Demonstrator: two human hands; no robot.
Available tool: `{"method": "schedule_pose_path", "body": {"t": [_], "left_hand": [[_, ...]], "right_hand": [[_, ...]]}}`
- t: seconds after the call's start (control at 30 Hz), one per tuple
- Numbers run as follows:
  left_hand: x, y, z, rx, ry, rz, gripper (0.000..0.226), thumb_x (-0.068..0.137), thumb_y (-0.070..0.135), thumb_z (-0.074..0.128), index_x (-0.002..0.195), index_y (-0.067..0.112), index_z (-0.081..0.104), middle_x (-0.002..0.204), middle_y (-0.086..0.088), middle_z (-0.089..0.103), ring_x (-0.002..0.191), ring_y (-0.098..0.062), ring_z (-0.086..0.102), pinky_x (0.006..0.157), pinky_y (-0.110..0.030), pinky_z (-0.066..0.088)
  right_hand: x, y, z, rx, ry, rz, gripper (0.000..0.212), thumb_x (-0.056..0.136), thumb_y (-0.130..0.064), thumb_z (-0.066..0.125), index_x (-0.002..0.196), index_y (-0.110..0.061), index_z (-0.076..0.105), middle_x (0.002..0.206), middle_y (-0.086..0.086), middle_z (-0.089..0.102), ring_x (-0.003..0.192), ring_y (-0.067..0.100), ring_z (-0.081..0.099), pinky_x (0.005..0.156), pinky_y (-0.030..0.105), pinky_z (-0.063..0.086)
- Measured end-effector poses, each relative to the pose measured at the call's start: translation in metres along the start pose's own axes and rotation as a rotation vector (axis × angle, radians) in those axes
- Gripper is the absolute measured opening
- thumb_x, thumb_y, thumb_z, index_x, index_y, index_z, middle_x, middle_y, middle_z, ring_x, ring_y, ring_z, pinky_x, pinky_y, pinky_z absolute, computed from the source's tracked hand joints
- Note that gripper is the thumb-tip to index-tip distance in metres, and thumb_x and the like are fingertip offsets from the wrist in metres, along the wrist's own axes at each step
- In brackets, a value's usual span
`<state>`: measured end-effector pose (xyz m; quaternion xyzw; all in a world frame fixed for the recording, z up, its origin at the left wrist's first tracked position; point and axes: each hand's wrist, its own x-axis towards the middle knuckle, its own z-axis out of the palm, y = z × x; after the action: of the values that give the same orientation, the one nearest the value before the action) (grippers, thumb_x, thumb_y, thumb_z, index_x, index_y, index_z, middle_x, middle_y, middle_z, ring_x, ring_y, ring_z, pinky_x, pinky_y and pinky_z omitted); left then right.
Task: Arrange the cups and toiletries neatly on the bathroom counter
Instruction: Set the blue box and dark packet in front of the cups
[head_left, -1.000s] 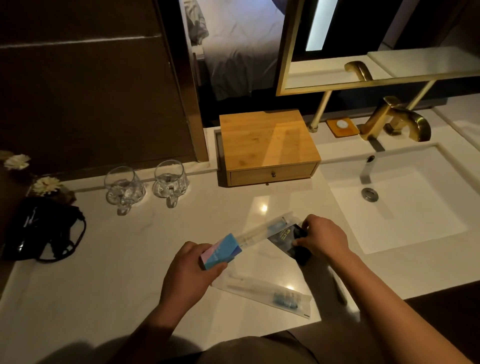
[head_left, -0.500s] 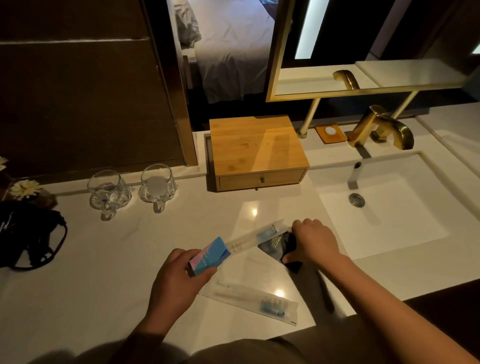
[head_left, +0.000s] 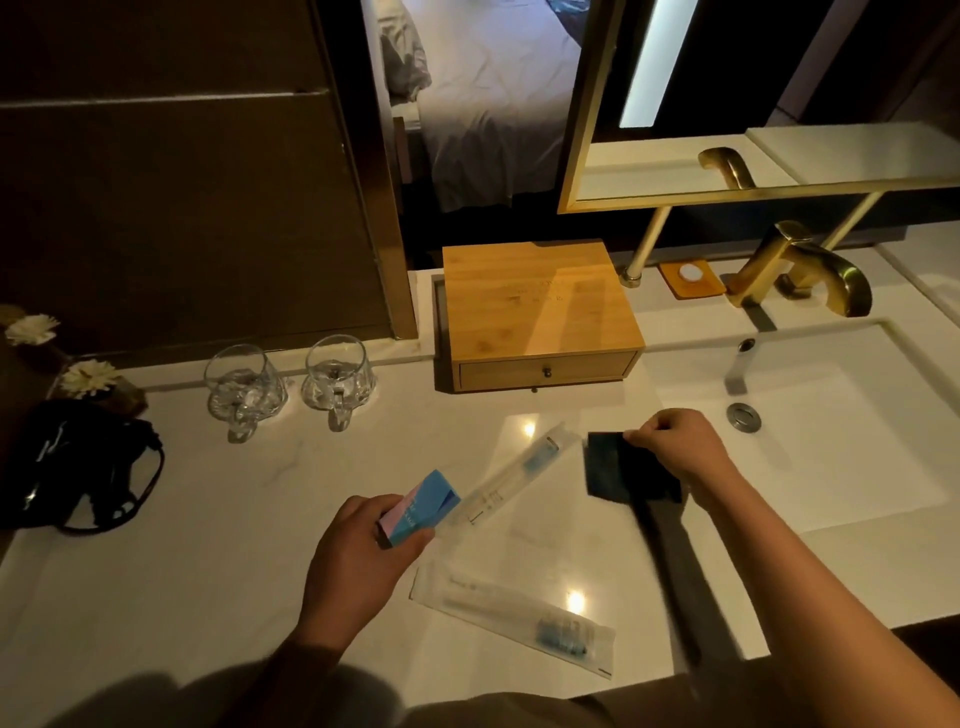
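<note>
My left hand (head_left: 358, 556) grips a small blue and pink box (head_left: 421, 506) just above the white counter (head_left: 182, 519). A clear-wrapped toothbrush (head_left: 519, 480) lies diagonally right beside the box. A second wrapped toothbrush (head_left: 519, 618) lies near the front edge. My right hand (head_left: 675, 449) pinches the top corner of a dark sachet (head_left: 621, 473), lifted a little off the counter near the sink. Two clear glass cups (head_left: 244, 387) (head_left: 337, 379) stand side by side at the back left, handles toward me.
A bamboo drawer box (head_left: 540, 312) sits at the back centre. To the right are the white sink (head_left: 831, 431) and a gold faucet (head_left: 800, 270). A black hairdryer with cord (head_left: 72, 462) and white flowers (head_left: 85, 376) occupy the left end.
My right hand has pulled the dark sachet to the right, away from the diagonal toothbrush. My left hand still holds the blue box in about the same place.
</note>
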<state>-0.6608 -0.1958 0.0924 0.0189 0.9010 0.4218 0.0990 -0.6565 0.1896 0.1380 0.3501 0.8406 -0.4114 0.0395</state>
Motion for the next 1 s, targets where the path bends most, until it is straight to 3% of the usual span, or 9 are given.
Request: {"method": "schedule_pose_path", "body": {"t": [0.1, 0.23, 0.37, 0.47, 0.57, 0.7, 0.9, 1.0], "left_hand": [[0.0, -0.006, -0.006, 0.004, 0.04, -0.013, 0.041, 0.071, 0.053, 0.08, 0.106, 0.043, 0.06, 0.099, 0.018, 0.058, 0.087, -0.001, 0.062, 0.072, -0.023, 0.055], [0.0, -0.016, -0.016, 0.029, 0.086, -0.018, 0.04, 0.07, 0.054, 0.079, 0.103, 0.042, 0.06, 0.096, 0.017, 0.058, 0.084, -0.004, 0.062, 0.07, -0.022, 0.051], [0.002, -0.03, -0.03, 0.075, 0.148, -0.05, 0.037, 0.07, 0.055, 0.079, 0.098, 0.041, 0.059, 0.092, 0.018, 0.057, 0.08, -0.005, 0.061, 0.066, -0.022, 0.049], [0.007, -0.045, -0.049, 0.141, 0.254, -0.124, 0.039, 0.071, 0.068, 0.069, 0.088, 0.034, 0.061, 0.084, 0.014, 0.058, 0.072, -0.007, 0.06, 0.059, -0.026, 0.049], [0.014, -0.061, -0.073, 0.199, 0.351, -0.184, 0.047, 0.07, 0.077, 0.057, 0.083, 0.031, 0.06, 0.078, 0.01, 0.059, 0.066, -0.009, 0.059, 0.056, -0.03, 0.053], [0.033, -0.076, -0.104, 0.27, 0.408, -0.229, 0.051, 0.072, 0.072, 0.059, 0.088, 0.024, 0.064, 0.082, 0.003, 0.06, 0.072, -0.02, 0.061, 0.06, -0.038, 0.058], [0.056, -0.078, -0.121, 0.402, 0.34, -0.249, 0.071, 0.069, 0.082, 0.052, 0.103, 0.022, 0.068, 0.097, -0.004, 0.067, 0.091, -0.026, 0.064, 0.067, -0.039, 0.057], [0.05, -0.089, -0.124, 0.376, 0.3, -0.158, 0.073, 0.069, 0.079, 0.055, 0.116, 0.025, 0.065, 0.103, -0.002, 0.067, 0.096, -0.024, 0.064, 0.071, -0.038, 0.057]], "right_hand": [[-0.004, -0.002, -0.005, 0.113, 0.147, -0.025, 0.018, 0.08, -0.029, 0.071, 0.073, -0.013, 0.065, 0.073, 0.008, 0.066, 0.074, 0.027, 0.064, 0.059, 0.039, 0.051], [-0.02, -0.02, 0.002, 0.264, 0.297, -0.123, 0.018, 0.079, -0.032, 0.07, 0.068, -0.02, 0.062, 0.07, -0.001, 0.064, 0.073, 0.022, 0.063, 0.053, 0.033, 0.047], [-0.048, -0.048, 0.042, 0.373, 0.117, -0.229, 0.015, 0.082, -0.028, 0.071, 0.071, -0.021, 0.065, 0.073, -0.002, 0.066, 0.077, 0.018, 0.065, 0.058, 0.032, 0.054], [-0.071, -0.068, 0.093, 0.266, -0.123, -0.268, 0.016, 0.082, -0.029, 0.071, 0.07, -0.02, 0.066, 0.074, -0.002, 0.068, 0.078, 0.018, 0.067, 0.066, 0.042, 0.059], [-0.085, -0.092, 0.139, 0.157, -0.179, -0.336, 0.017, 0.083, -0.029, 0.07, 0.069, -0.02, 0.065, 0.072, 0.0, 0.068, 0.076, 0.017, 0.066, 0.067, 0.047, 0.058], [-0.089, -0.135, 0.182, 0.013, -0.143, -0.449, 0.018, 0.083, -0.034, 0.069, 0.07, -0.025, 0.062, 0.071, -0.009, 0.065, 0.072, 0.011, 0.062, 0.059, 0.032, 0.051], [-0.087, -0.163, 0.207, -0.261, 0.093, -0.658, 0.01, 0.085, -0.029, 0.069, 0.083, -0.022, 0.061, 0.081, -0.002, 0.063, 0.07, 0.018, 0.059, 0.057, 0.038, 0.055], [-0.093, -0.156, 0.213, -0.43, 0.164, -0.759, 0.018, 0.08, -0.02, 0.076, 0.087, -0.02, 0.06, 0.085, 0.0, 0.06, 0.066, 0.02, 0.056, 0.048, 0.035, 0.051]]}}
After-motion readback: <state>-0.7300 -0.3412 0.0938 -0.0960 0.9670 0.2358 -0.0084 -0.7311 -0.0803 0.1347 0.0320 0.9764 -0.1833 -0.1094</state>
